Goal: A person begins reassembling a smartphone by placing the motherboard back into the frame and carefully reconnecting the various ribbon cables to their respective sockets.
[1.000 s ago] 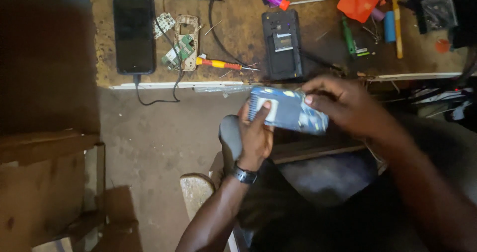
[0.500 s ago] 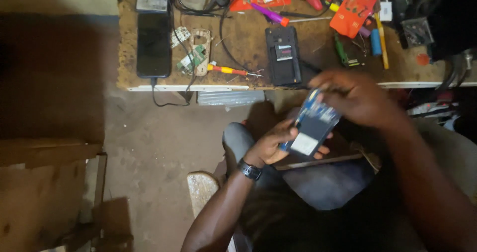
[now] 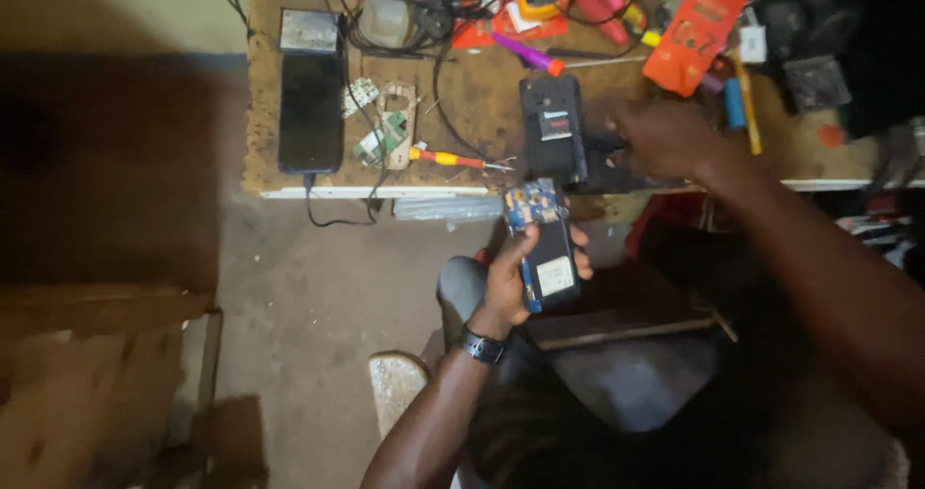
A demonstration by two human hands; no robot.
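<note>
1. Leftmost on the wooden workbench (image 3: 482, 94), a black smartphone (image 3: 310, 113) lies face up with its screen dark, a cable running off its lower end over the bench edge.
2. Just right of it lie a bare circuit board and a tan phone frame (image 3: 397, 123), and beside those a screwdriver with a red and yellow handle (image 3: 453, 158) lies flat, tip pointing right.
3. Next, below the bench edge, the left hand (image 3: 515, 277) is curled firmly around an opened phone (image 3: 544, 248); the fingers wrap its left side and the thumb presses its right edge. The phone's back is off, showing a blue board at the top and a black battery with a white label. It is held over the person's lap, tilted, its top end close to the front of the bench. A dark watch (image 3: 482, 346) sits on that wrist.
4. Above it on the bench, a second black phone with its back removed (image 3: 552, 128) lies flat.
5. Just right of that phone, the right hand (image 3: 665, 137) rests on the bench with fingers bent down onto dark parts; whether it grips anything cannot be told.
6. Farther right are an orange packet (image 3: 694, 31) and a blue-handled tool (image 3: 736, 102).
</note>
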